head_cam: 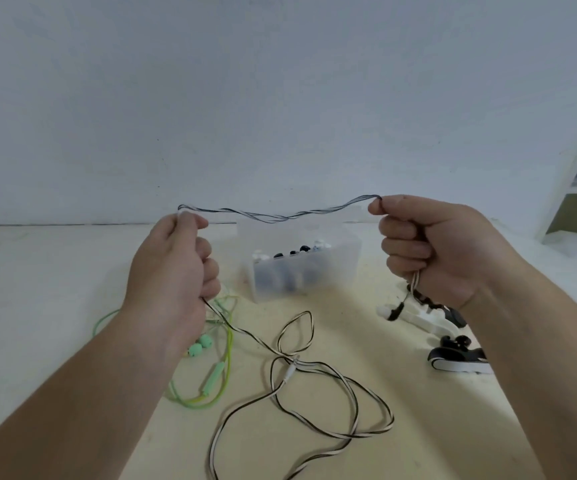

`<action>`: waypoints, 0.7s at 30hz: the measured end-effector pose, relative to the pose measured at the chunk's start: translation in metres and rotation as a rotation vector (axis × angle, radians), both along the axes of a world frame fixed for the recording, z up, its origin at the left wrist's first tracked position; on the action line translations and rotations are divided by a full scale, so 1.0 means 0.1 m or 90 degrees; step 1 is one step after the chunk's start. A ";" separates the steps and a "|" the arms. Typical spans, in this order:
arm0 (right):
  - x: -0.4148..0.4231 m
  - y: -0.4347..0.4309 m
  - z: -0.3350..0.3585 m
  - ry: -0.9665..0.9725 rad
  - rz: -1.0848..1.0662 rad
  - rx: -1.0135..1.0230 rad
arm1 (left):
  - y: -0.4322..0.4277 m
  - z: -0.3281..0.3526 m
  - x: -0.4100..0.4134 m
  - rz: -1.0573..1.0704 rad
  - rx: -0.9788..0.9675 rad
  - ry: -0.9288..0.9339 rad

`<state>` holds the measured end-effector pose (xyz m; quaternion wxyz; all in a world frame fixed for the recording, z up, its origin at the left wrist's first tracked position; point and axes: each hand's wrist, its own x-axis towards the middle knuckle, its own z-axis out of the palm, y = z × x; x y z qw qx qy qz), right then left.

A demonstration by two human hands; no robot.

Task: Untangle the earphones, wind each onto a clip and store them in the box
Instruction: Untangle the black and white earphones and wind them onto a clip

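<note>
Frosted translucent plastic box (301, 268); matt, pale table (401, 445).

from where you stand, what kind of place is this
Probably a desk or workroom corner: a pale tabletop against a bare white wall, a translucent storage box, green earphones, a striped cable gripped by left hand and right hand.

Two hands (172, 268) (432, 247), two earphones (289, 373) (214, 377), one box (315, 275)

you face a pale bluish wall (280, 98) filling the upper frame; below it your cream tabletop (55, 271) spreads out, and a white slanted panel (567, 174) edges the right side.
</note>
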<state>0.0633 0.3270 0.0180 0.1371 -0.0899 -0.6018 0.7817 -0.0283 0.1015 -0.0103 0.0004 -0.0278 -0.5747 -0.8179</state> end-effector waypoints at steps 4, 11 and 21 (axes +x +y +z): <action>0.03 0.08 0.04 0.046 -0.013 -0.096 | 0.01 -0.01 0.04 -0.070 -0.087 0.088; 0.07 0.13 0.06 -0.003 -0.106 0.136 | 0.12 -0.19 0.19 -0.268 -0.383 0.247; 0.11 0.08 0.02 -0.164 -0.056 0.542 | 0.22 -0.23 0.30 -0.227 -0.360 0.240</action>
